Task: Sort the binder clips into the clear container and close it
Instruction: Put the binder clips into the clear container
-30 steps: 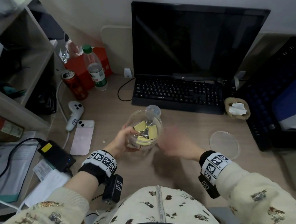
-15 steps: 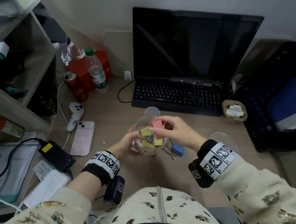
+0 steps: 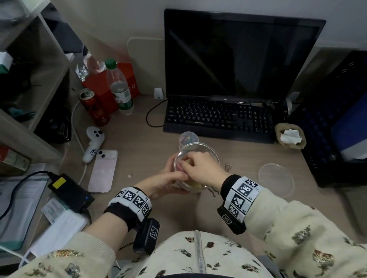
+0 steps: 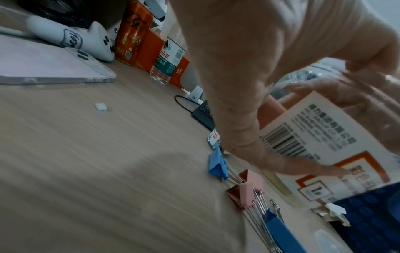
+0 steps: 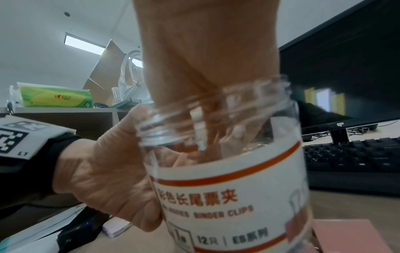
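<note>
Pale wood-grain bench (image 3: 157, 140) runs under my arms, with a dark monitor (image 3: 238, 57) and black keyboard (image 3: 217, 118) at the back.

My left hand (image 3: 165, 182) wraps the side of the clear container (image 3: 211, 152), thumb and fingers curled round its labelled wall, and holds it tilted toward me. My right hand (image 3: 201, 167) reaches down through the open threaded mouth, fingers (image 5: 216, 123) bunched inside the jar; the plastic blurs them, and I cannot tell whether that grip holds a clip or nothing. Something pale yellow shows low inside the jar.

Just beside the container, loose binder clips lie on the bench: a blue clip (image 4: 217, 164), a pair of pink clips (image 4: 246, 190) touching each other, and a second blue clip (image 4: 281, 234) nearer the camera, wire handles overlapping. The round clear lid (image 3: 275, 179) lies flat to my right, apart from the jar.

Behind the container stands a smaller clear tub (image 3: 188, 138). To my left are a pink phone (image 3: 103, 170), a white controller (image 3: 93, 143), a red can (image 3: 93, 107), a water bottle (image 3: 119, 87) and a black power brick (image 3: 70, 191).
</note>
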{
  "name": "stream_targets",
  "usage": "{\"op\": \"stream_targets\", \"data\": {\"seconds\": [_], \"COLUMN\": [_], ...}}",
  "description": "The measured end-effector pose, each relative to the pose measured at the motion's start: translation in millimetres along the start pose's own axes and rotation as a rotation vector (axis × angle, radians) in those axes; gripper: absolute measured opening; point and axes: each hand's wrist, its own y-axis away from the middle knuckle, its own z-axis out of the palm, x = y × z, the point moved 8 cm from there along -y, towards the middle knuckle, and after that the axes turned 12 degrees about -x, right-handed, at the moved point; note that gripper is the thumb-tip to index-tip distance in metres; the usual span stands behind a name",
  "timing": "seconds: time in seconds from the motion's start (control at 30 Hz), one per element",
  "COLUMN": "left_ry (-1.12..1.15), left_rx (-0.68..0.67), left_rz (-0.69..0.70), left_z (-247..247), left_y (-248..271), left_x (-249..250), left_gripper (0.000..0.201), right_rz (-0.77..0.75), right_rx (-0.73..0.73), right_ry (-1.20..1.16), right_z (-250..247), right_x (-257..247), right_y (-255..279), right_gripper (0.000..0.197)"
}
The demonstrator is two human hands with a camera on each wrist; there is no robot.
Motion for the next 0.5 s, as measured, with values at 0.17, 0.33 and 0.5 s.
{"op": "stream_targets", "data": {"seconds": [0.17, 0.33, 0.5], "left_ry": [0.049, 0.117, 0.16], "left_rx": [0.115, 0.201, 0.236], "left_rz": [-0.048, -0.096, -0.08], "left_z": [-10.3, -20.6, -31.5], "left_y": [-0.7, 1.7, 1.5], "left_x": [-4.7, -7.6, -3.5], "left_gripper": [0.091, 0.057, 0.029], "right_rz": [-0.133, -0.231, 0.031], "right_rx": [-0.002, 0.507, 0.558], "right_ry": [0.028, -0.253, -0.372], "right_z": [-7.2, -60.2, -71.5], "right_x": [-8.6, 13.1, 77.2], "right_y": [4.0, 24.3, 23.0], "right_gripper": [0.028, 0.04, 0.037]}}
